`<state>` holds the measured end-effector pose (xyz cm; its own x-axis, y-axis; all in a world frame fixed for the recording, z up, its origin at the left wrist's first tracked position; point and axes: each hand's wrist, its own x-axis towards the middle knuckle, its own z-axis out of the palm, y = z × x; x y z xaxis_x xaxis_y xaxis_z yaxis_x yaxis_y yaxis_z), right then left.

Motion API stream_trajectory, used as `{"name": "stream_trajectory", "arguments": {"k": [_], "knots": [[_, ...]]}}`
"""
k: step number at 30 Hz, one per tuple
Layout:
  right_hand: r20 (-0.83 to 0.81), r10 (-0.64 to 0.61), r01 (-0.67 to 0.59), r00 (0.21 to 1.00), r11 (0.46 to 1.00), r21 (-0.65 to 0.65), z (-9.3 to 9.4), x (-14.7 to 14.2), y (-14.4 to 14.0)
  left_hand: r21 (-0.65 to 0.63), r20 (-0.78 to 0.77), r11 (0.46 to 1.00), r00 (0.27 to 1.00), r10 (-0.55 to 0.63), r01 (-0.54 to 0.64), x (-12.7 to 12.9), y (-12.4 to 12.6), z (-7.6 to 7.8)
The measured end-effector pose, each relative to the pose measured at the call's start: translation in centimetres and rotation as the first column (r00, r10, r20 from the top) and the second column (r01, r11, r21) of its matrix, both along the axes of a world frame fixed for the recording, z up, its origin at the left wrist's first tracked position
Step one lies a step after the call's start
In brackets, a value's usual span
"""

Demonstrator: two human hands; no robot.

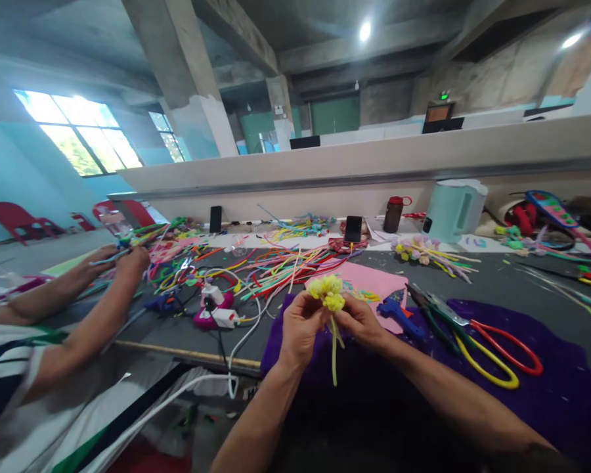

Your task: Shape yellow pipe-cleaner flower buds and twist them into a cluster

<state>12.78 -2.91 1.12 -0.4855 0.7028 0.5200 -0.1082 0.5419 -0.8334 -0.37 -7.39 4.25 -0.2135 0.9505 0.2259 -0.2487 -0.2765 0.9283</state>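
A yellow pipe-cleaner flower (329, 292) with fuzzy looped petals is held up at the table's front edge, its pale green stems hanging down. My left hand (299, 325) pinches it from the left side. On the other side, my right hand (362, 322) has its fingers closed on the same flower, just under the petals. The fingertips of both hands are partly hidden behind the petals. Right of my right hand lie a blue glue gun (401, 315), dark-handled pliers (428, 315) and scissors (492, 338) with red and yellow handles.
A purple cloth (536, 348) covers the front right. Loose coloured pipe cleaners (295, 266) spread over the middle, near a power strip (214, 312) with white cables. Behind stand a phone (353, 230), a brown bottle (394, 215) and a teal jug (453, 210). At left, a co-worker's hands (128, 263) handle pipe cleaners.
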Motion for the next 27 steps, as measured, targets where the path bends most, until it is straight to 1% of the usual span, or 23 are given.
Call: {"name": "stream_trajectory", "arguments": {"k": [3, 6, 10, 12, 14, 17, 20, 24, 27], "knots": [[0.078, 0.036, -0.040, 0.996, 0.998, 0.040, -0.6, -0.3, -0.6, -0.027, -0.024, 0.996, 0.996, 0.081, -0.082, -0.5, -1.3, -1.3], [0.134, 0.059, -0.067, 0.989, 0.996, 0.060, -0.9, -0.5, -1.2, -0.005, -0.086, 0.990, 0.987, 0.138, -0.139, -0.9, -2.2, -2.0], [0.133, 0.051, -0.067, 0.990, 0.991, 0.118, -0.8, -0.4, -1.4, 0.111, -0.189, 0.977, 0.961, 0.202, -0.183, -1.2, -2.7, -2.6], [0.126, 0.044, -0.064, 0.991, 0.984, 0.165, -0.7, -0.3, -1.5, 0.180, -0.259, 0.961, 0.933, 0.250, -0.208, -1.2, -2.9, -2.8], [0.133, 0.053, -0.083, 0.990, 0.969, 0.234, -0.6, -0.3, -1.5, 0.258, -0.337, 0.939, 0.890, 0.307, -0.226, -1.1, -3.1, -3.0], [0.128, 0.069, -0.111, 0.989, 0.927, 0.357, -0.6, -0.4, -1.7, 0.372, -0.438, 0.899, 0.811, 0.388, -0.230, -1.0, -3.6, -3.0], [0.113, 0.040, -0.087, 0.993, 0.894, 0.440, -0.9, -0.6, -1.8, 0.417, -0.488, 0.877, 0.756, 0.437, -0.238, -1.0, -3.9, -2.9], [0.084, -0.034, -0.012, 0.996, 0.865, 0.501, -1.2, -0.7, -1.9, 0.429, -0.523, 0.875, 0.727, 0.444, -0.226, -0.9, -4.3, -2.1], [0.047, -0.038, 0.008, 0.998, 0.848, 0.530, -1.0, -0.4, -2.3, 0.482, -0.540, 0.860, 0.718, 0.439, -0.164, -0.7, -4.8, -1.2]]}}
